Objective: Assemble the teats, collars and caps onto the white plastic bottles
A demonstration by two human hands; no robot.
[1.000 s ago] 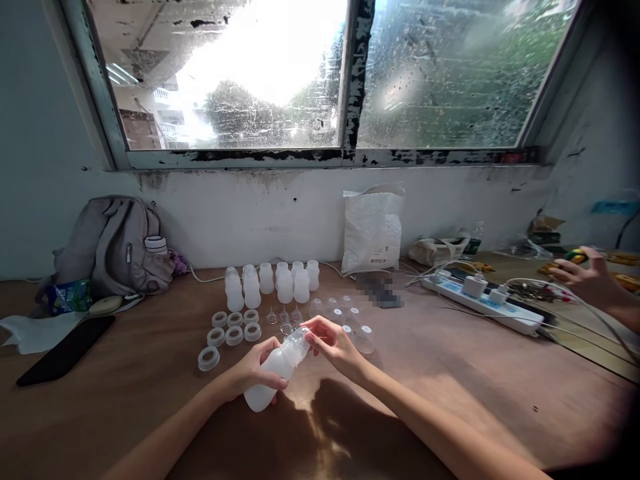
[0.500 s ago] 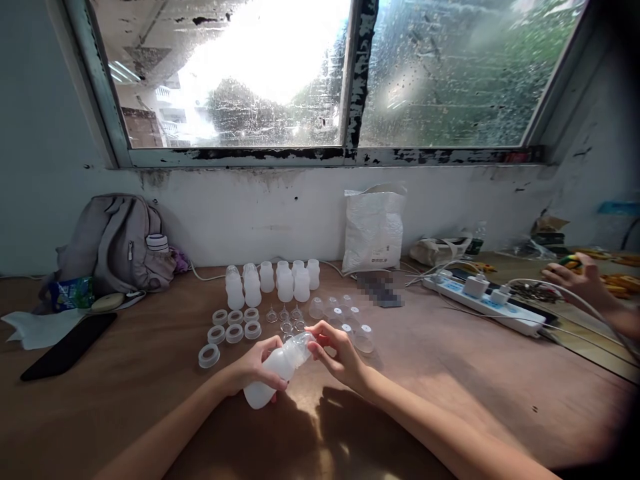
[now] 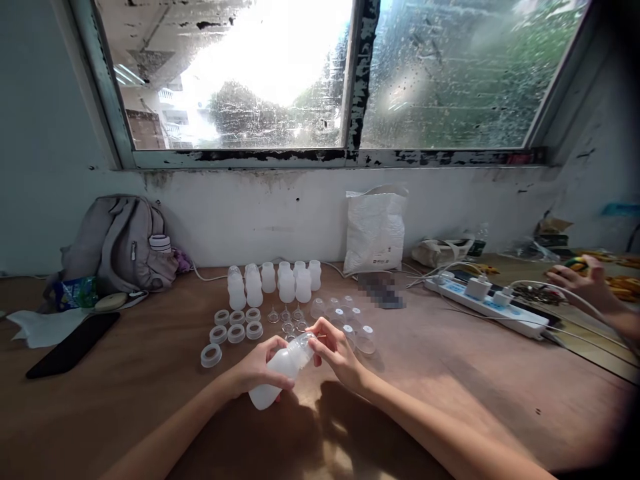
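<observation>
My left hand [image 3: 265,365] is wrapped around the body of a frosted white baby bottle [image 3: 267,393], which tilts with its top up to the right. With thumb and fingers, my right hand [image 3: 334,350] pinches the clear top end of the same bottle; my fingers partly hide that end. Behind my hands lie several white collar rings [image 3: 237,333] on the left and small clear teats [image 3: 285,313] in the middle. To the right of these are several clear domed caps [image 3: 366,343]. Further back stand rows of frosted bottles [image 3: 287,285], two at the left with clear tops.
A brown table [image 3: 450,407] stretches below the window. On the left are a grey backpack [image 3: 117,243] and a black phone-like slab [image 3: 73,347]. A white plastic bag [image 3: 375,230] stands against the wall. A power strip [image 3: 500,310] with cables and another person's hand [image 3: 590,283] are at right.
The view has shifted slightly. Both hands keep the bottle between them, a little further right, and the right fingers have shifted slightly at its top.
</observation>
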